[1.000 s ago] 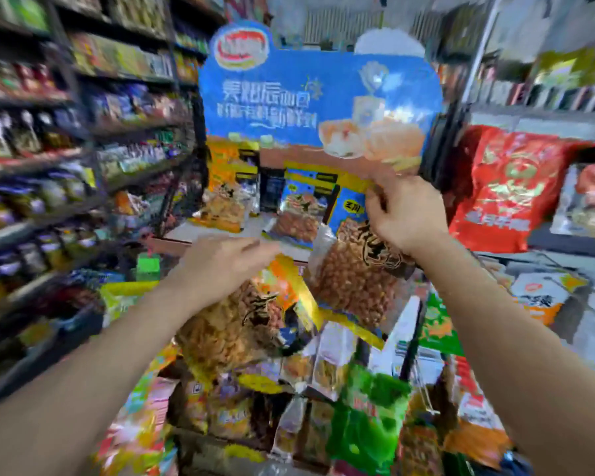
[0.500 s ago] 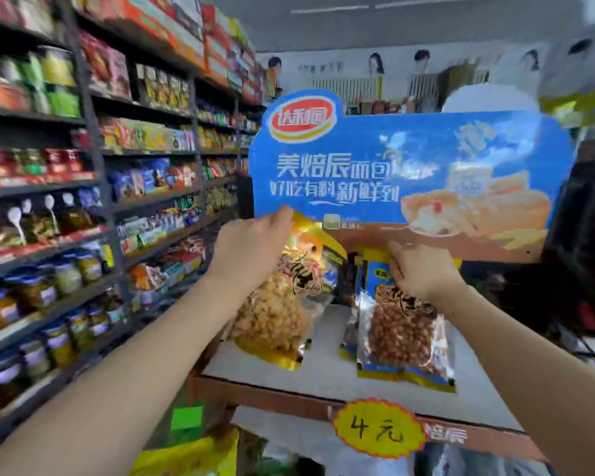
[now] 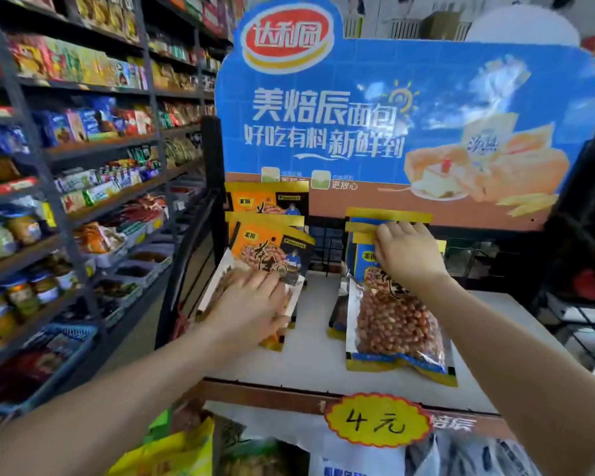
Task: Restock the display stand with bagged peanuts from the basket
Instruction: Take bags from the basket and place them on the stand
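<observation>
Head cam view: both hands are on the top shelf (image 3: 316,348) of the display stand, a flat white surface with a brown front lip. The left hand (image 3: 251,304) lies flat with fingers spread fairly wide, pressing down on the orange peanut bag (image 3: 272,255) at the left of the shelf. That bag is glossy plastic, orange and black print up top with a clear window showing the nuts, and it leans back against more orange bags (image 3: 267,202) stacked upright behind it.

The right hand (image 3: 409,255) has fingers curled over the top edge of the blue peanut bag (image 3: 397,324), gripping it near the yellow header strip. This one is shiny and crinkly too, blue and yellow trim, the clear belly stuffed with reddish-brown peanuts, its bottom resting on the shelf toward the near edge. A few more blue bags (image 3: 389,218) stand right behind it.

Behind all that is the big blue cardboard header sign (image 3: 409,108) with bread pictures. A yellow scalloped price tag (image 3: 377,420) is stuck on the near lip. Far left, dark metal store shelves (image 3: 93,149) hold jars and packets.
</observation>
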`<action>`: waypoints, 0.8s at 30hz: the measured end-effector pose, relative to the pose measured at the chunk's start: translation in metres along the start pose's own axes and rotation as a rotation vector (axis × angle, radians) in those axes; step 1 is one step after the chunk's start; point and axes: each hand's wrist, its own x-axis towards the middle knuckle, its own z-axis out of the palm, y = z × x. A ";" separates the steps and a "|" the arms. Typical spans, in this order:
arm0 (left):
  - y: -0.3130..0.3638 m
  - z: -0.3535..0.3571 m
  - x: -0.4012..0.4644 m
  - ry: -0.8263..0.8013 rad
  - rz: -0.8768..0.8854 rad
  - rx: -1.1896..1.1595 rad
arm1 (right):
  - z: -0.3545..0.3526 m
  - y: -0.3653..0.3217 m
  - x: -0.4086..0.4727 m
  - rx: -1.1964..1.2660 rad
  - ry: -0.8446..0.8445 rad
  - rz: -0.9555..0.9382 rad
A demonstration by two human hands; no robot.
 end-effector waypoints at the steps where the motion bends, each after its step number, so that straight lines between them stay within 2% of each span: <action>1: 0.002 0.002 -0.005 -0.088 -0.058 -0.010 | 0.002 -0.001 -0.001 -0.012 0.005 0.006; 4: 0.001 0.001 -0.001 -0.318 -0.225 0.010 | 0.006 -0.006 0.002 -0.059 0.017 0.011; 9: 0.011 -0.001 0.017 -0.359 -0.283 0.096 | 0.010 -0.019 0.006 -0.065 -0.046 0.112; 12: 0.016 -0.006 0.021 -0.429 -0.329 0.086 | 0.016 -0.022 -0.002 0.068 -0.115 0.211; 14: 0.014 -0.013 0.020 -0.368 -0.316 0.022 | 0.011 -0.022 -0.010 0.172 -0.100 0.241; 19: 0.032 -0.047 0.026 -0.039 0.044 -0.229 | -0.038 -0.002 -0.050 0.332 0.033 0.246; 21: 0.055 -0.072 0.032 0.024 0.096 -0.339 | -0.062 0.013 -0.083 0.353 0.075 0.224; 24: 0.111 -0.103 0.040 0.117 0.224 -0.523 | -0.091 0.034 -0.150 0.396 0.045 0.256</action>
